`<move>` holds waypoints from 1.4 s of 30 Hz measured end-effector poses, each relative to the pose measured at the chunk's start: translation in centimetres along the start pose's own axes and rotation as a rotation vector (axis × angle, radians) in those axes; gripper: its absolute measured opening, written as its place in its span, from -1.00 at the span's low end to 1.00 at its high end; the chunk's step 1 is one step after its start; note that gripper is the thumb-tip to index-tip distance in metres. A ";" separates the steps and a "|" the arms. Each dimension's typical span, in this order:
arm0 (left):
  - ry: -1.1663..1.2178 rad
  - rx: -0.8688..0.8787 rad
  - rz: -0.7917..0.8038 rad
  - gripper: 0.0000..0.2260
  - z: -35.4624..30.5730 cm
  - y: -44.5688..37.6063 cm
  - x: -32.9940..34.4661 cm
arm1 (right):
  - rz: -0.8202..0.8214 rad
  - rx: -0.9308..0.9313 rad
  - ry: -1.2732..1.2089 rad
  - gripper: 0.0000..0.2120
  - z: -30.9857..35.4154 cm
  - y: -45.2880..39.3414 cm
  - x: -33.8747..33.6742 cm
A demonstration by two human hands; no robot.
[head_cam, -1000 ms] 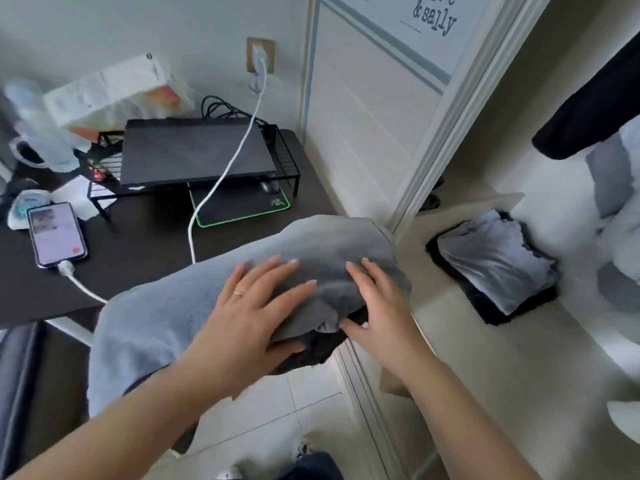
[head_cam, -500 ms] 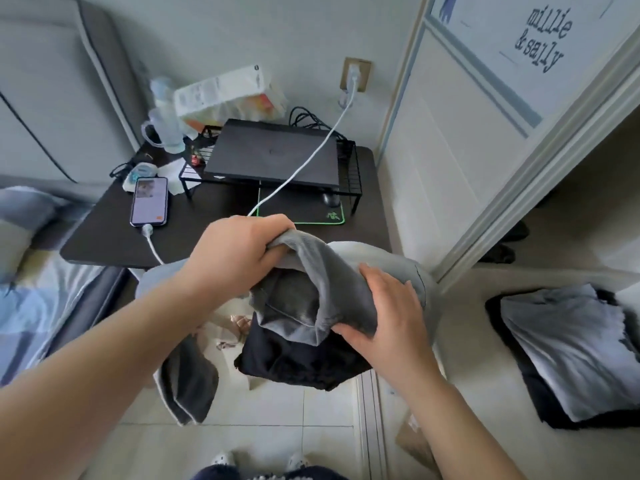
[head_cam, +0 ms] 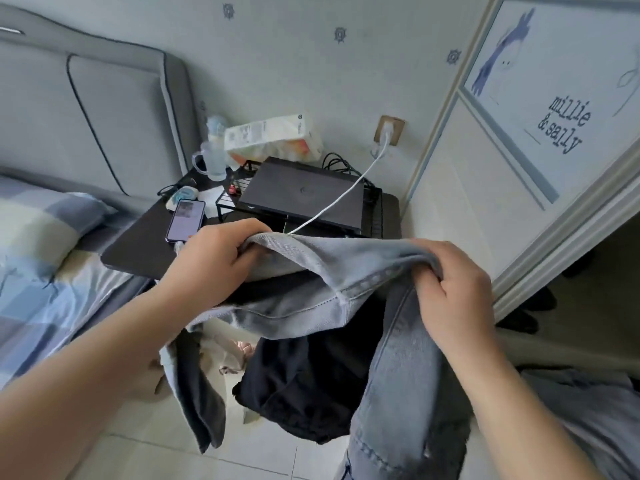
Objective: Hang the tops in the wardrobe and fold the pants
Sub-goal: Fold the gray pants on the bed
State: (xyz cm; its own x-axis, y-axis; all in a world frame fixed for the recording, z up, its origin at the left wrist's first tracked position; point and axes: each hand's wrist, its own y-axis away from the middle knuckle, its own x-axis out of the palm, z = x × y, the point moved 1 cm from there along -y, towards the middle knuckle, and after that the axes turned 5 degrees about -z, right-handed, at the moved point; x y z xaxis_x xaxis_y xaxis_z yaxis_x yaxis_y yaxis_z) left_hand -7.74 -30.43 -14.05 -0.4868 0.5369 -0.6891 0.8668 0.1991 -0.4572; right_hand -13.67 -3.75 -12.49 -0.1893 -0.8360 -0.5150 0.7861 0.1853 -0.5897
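Jeans [head_cam: 346,271], one pair, gripped by two hands [head_cam: 211,258] [head_cam: 453,289], perhaps folded.

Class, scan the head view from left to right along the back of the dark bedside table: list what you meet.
Pillow → clear cup → tissue pack → closed laptop → wall charger → wardrobe door.

Phone [head_cam: 185,220] on desk [head_cam: 138,251], left of laptop [head_cam: 304,195].

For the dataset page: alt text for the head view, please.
Two bare hands, left hand and right hand, grip grey jeans held up over a black garment, before a dark bedside table with a phone and laptop.
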 end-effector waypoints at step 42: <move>1.143 -0.549 -1.194 -0.83 23.6 23.1 -49.4 | 0.839 -0.903 -0.936 -0.18 52.7 13.6 37.3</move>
State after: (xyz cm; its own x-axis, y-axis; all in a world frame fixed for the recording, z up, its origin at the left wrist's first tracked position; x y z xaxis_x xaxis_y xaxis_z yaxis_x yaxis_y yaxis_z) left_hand 33.82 -71.72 -3.84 -0.7267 0.1117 0.6778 0.1692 0.9854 0.0190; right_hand 20.98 -59.62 -6.99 0.8037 -0.2858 -0.5219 -0.1953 0.7018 -0.6851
